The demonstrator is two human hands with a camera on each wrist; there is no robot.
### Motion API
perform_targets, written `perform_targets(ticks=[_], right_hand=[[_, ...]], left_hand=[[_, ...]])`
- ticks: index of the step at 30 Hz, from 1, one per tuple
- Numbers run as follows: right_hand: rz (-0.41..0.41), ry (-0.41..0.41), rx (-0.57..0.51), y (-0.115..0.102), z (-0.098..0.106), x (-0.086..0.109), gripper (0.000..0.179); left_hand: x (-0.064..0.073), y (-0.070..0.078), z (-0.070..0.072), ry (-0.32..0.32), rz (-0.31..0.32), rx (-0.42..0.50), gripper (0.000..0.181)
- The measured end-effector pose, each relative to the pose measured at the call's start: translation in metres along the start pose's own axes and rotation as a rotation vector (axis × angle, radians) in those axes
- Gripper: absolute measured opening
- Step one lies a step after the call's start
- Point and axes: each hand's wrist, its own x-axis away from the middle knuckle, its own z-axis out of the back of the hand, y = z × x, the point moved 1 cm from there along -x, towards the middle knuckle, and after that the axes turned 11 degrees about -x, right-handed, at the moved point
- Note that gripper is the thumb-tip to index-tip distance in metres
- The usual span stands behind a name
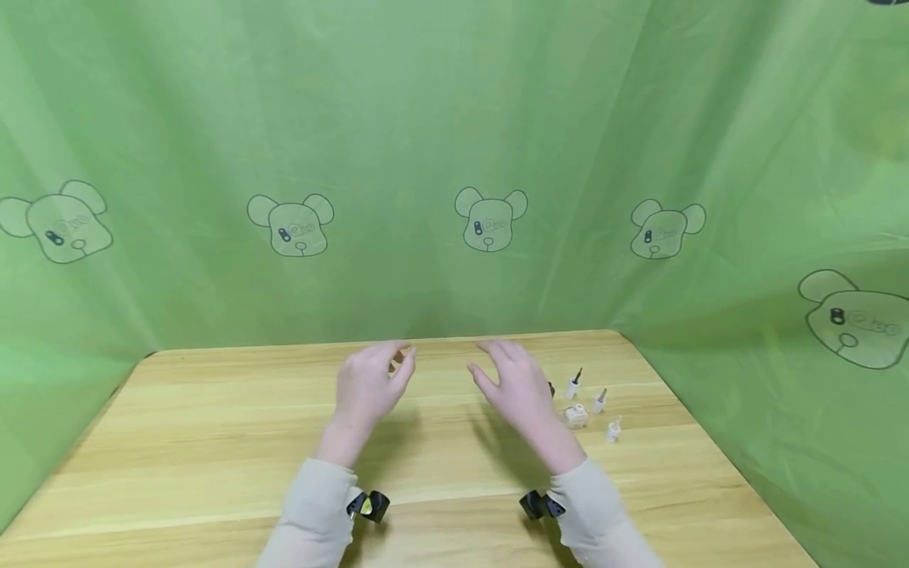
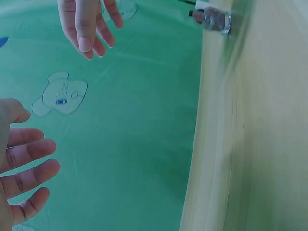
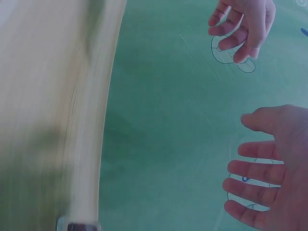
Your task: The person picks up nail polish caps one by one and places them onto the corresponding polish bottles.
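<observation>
Hovering above the table (image 1: 440, 465): left hand (image 1: 365, 384) and right hand (image 1: 521, 390), well apart, thumbs toward each other, neither touching anything.
Left hand state: empty, fingers loosely bent and slightly spread, thumb held off them.
Right hand state: empty and wide, fingers nearly straight, thumb well away.
Small bottle (image 1: 576, 416): on the wood to the right of the right hand, beside its wrist; pale, its neck seemingly uncapped.
Brush caps (image 1: 572, 389): three, farther right of the right hand than its fingers, standing apart with their stems upward, one stem clearly dark.
Careful reach: the right hand looks best placed, being nearest; a descent from above with thumb and fingertips narrowed to a light pinch should suit such small pieces. The forearm had best stay clear of the caps, which look easy to topple, and the left hand could steady the bottle.
Hidden bits: a dark object (image 1: 551, 389) shows only partly past the right hand. The left wrist view has a glass bottle (image 2: 215, 20) with dark contents; whether they match, I cannot tell.
Cut off: in the right wrist view, a glass piece (image 3: 79, 227) leaves the bottom edge.
</observation>
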Motion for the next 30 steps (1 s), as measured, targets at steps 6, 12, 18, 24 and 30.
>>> perform_targets(ticks=[6,12,18,24,30], right_hand=[[0.045,0.025,0.009,0.009,0.015,0.013,0.041],[0.142,0.093,0.021,0.022,0.028,0.028,0.04],[0.178,0.109,0.032,0.036,0.041,0.042,0.041],[0.218,0.117,0.032,0.05,0.055,0.053,0.043],[0.247,0.13,0.002,0.064,0.068,0.064,0.047]], left_hand=[[0.002,0.018,-0.006,0.029,-0.089,0.004,0.014],[0.008,0.037,-0.015,0.015,-0.152,-0.002,0.013],[0.016,0.051,-0.023,0.0,-0.186,0.004,0.011],[0.022,0.066,-0.028,-0.094,-0.188,0.071,0.014],[0.027,0.079,-0.03,-0.207,-0.114,0.185,0.015]])
